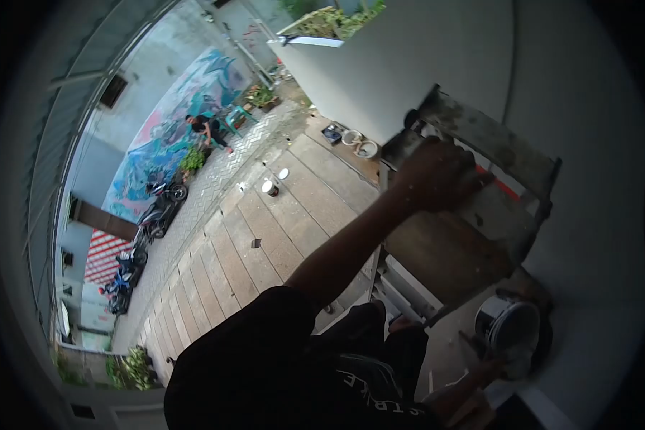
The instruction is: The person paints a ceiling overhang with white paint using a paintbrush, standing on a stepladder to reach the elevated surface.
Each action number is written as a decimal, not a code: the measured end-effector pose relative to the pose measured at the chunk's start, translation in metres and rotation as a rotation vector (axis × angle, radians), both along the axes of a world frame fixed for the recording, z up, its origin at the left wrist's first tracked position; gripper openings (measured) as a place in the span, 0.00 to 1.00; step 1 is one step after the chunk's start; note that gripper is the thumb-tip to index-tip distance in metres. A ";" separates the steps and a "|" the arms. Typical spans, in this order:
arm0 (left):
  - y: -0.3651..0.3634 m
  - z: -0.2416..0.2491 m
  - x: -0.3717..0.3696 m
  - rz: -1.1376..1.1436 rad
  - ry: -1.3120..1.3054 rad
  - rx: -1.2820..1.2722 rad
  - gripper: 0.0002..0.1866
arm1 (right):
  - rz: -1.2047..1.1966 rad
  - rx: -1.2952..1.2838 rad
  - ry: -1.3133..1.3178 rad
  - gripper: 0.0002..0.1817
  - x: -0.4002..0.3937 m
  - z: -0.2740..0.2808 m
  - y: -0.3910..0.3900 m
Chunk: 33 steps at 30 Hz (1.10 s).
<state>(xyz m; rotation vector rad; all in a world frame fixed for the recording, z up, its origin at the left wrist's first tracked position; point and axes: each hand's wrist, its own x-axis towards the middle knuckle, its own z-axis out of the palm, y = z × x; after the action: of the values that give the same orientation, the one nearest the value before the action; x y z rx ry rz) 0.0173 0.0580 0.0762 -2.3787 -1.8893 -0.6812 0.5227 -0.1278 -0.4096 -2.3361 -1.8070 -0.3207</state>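
My left hand (437, 175) reaches up from the black sleeve and is closed round the upper part of a worn, stained ladder (444, 251) beside the pale wall. A red strip shows just past its fingers. Low on the right, my right hand (484, 376) is at the lower side of a white paint bucket (491, 322), which is tilted and has pale paint on its inside. The fingers of this hand are dark and partly hidden, so their grip is unclear.
Below lies a paved floor (254, 247) with a small paint can (269, 188), a lid (284, 173) and more containers (365, 148). Another person (206, 129) sits by a painted wall (172, 136). Motorcycles (150, 218) stand along it. A pale wall (595, 215) is close on the right.
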 end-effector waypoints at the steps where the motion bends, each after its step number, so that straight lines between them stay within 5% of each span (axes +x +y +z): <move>1: 0.007 -0.006 0.000 -0.020 -0.012 -0.015 0.20 | -0.046 -0.083 0.368 0.30 -0.020 0.033 0.003; 2: 0.012 -0.010 0.001 -0.136 0.106 0.129 0.16 | -0.237 -0.048 0.855 0.30 -0.047 0.059 0.004; 3: 0.018 -0.012 -0.004 -0.136 0.073 -0.021 0.13 | -0.557 0.198 1.482 0.31 -0.062 0.079 0.004; 5: 0.024 -0.020 -0.021 -0.232 0.176 -0.037 0.20 | -0.773 0.667 1.893 0.32 -0.075 0.107 -0.008; 7: 0.036 -0.030 -0.042 -0.179 0.100 -0.111 0.24 | -1.015 0.587 1.827 0.38 -0.081 0.136 -0.008; 12: 0.056 -0.037 -0.066 -0.107 -0.263 -0.214 0.27 | -1.020 0.699 1.861 0.33 -0.086 0.122 -0.048; 16: 0.050 -0.031 -0.066 -0.121 -0.077 -0.084 0.28 | -1.096 0.788 1.765 0.35 -0.092 0.101 -0.084; 22: 0.037 -0.027 -0.047 -0.070 -0.197 0.005 0.26 | -1.035 0.844 1.794 0.35 -0.093 0.052 -0.103; 33: 0.007 -0.088 -0.052 -0.215 -0.055 0.137 0.25 | -0.864 1.137 1.774 0.35 -0.102 -0.035 -0.105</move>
<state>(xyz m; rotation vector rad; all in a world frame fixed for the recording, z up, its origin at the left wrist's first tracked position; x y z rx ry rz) -0.0344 0.0649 -0.0115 -2.5203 -1.5620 -0.8679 0.4212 -0.2331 -0.4446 -1.2398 0.2701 0.4420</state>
